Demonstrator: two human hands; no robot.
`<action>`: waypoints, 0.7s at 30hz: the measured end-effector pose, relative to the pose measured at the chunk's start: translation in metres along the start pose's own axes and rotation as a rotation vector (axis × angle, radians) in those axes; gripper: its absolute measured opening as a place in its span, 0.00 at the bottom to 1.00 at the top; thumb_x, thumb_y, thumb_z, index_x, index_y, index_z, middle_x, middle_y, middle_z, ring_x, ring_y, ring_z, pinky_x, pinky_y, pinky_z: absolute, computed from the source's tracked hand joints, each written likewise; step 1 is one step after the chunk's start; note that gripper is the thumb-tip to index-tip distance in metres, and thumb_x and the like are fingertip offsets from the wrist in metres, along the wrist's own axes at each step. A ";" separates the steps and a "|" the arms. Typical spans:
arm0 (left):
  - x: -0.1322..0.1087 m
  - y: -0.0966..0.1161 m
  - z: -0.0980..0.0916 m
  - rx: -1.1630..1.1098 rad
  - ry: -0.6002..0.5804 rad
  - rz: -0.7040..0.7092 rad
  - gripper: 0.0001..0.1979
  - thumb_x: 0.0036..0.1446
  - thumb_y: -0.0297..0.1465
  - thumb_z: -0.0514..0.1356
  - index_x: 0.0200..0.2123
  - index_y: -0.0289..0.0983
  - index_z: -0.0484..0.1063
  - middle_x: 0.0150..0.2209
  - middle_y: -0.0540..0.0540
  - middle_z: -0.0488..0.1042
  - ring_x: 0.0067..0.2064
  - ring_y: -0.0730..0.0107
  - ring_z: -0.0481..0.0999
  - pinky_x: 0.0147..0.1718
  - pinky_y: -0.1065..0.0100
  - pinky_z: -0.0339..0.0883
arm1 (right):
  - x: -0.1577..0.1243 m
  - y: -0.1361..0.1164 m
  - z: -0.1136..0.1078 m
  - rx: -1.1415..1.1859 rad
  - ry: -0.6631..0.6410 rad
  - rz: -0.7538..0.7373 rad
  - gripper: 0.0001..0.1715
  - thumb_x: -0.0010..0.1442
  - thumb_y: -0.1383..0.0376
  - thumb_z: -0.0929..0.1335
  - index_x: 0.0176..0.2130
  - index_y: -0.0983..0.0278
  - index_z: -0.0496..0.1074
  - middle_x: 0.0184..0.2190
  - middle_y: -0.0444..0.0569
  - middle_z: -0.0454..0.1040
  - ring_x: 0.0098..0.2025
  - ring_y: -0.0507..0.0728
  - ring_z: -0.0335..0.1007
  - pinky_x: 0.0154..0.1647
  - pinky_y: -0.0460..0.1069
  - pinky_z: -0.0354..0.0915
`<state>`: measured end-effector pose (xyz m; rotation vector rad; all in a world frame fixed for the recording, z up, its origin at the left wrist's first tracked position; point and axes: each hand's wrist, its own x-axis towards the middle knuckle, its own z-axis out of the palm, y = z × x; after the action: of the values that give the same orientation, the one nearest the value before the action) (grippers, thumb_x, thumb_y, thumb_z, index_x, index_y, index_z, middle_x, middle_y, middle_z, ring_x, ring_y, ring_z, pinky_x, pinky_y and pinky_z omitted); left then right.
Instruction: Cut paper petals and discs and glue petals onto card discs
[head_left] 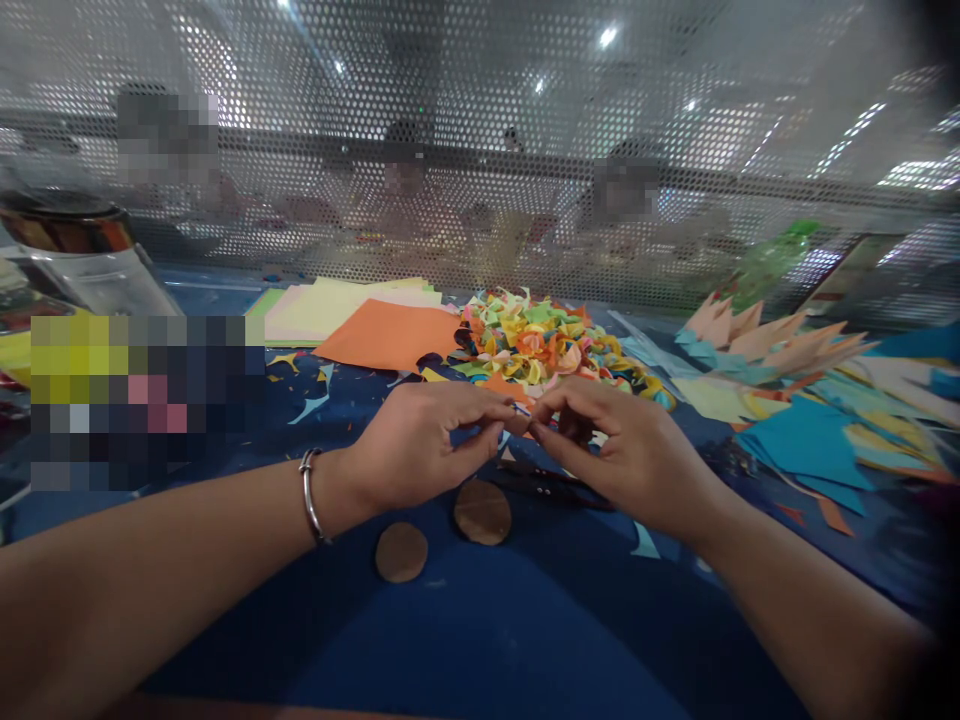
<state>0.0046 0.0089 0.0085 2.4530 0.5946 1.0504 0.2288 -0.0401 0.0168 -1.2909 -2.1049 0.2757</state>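
Between the fingertips of both my hands is a small peach-coloured folded paper piece (517, 420) with a bluish edge. My left hand (427, 435), with a silver bangle at its wrist, pinches one end. Thumb and forefinger of my right hand (626, 455) close on the other end. Below them, two round brown discs lie flat on the blue table: a larger disc (482, 512) and a smaller disc (401, 552). Just behind the hands rises a heap of curled, cut paper pieces (540, 335) in many colours. A dark object (544, 489), partly hidden, lies under my right hand.
An orange sheet (386, 335) and pale yellow sheets (341, 305) lie left of the heap. On the right are pointed folded papers (780, 345) and blue paper (810, 445). A clear container (112, 280) stands left. Behind is a perforated metal screen (480, 90), with people beyond.
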 end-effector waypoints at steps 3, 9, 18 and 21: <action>0.000 0.001 0.000 -0.012 -0.003 -0.028 0.11 0.63 0.27 0.59 0.44 0.38 0.81 0.45 0.44 0.85 0.48 0.66 0.84 0.49 0.67 0.75 | -0.001 0.001 0.001 0.002 0.009 -0.005 0.07 0.66 0.63 0.67 0.35 0.61 0.72 0.26 0.43 0.70 0.23 0.50 0.65 0.24 0.46 0.62; 0.002 0.000 0.002 -0.201 -0.044 -0.216 0.07 0.60 0.29 0.61 0.37 0.36 0.80 0.41 0.42 0.85 0.40 0.67 0.83 0.41 0.68 0.75 | -0.001 0.000 0.004 0.000 0.018 -0.005 0.06 0.65 0.64 0.67 0.35 0.61 0.73 0.27 0.45 0.71 0.24 0.51 0.66 0.24 0.46 0.63; 0.007 -0.010 0.006 -0.592 -0.114 -0.431 0.06 0.54 0.31 0.65 0.34 0.36 0.82 0.36 0.44 0.84 0.38 0.69 0.81 0.43 0.68 0.74 | 0.002 -0.003 0.003 -0.010 -0.003 -0.022 0.06 0.63 0.65 0.67 0.34 0.61 0.73 0.26 0.44 0.71 0.22 0.49 0.66 0.23 0.45 0.63; 0.009 -0.010 0.005 -0.712 -0.132 -0.480 0.04 0.52 0.29 0.67 0.31 0.35 0.82 0.36 0.44 0.84 0.38 0.71 0.81 0.43 0.69 0.74 | 0.001 -0.003 0.003 -0.015 -0.015 -0.023 0.06 0.63 0.66 0.67 0.34 0.61 0.74 0.26 0.44 0.72 0.22 0.49 0.66 0.23 0.45 0.63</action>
<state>0.0116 0.0212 0.0053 1.6350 0.5934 0.7262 0.2242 -0.0399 0.0166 -1.2758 -2.1368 0.2607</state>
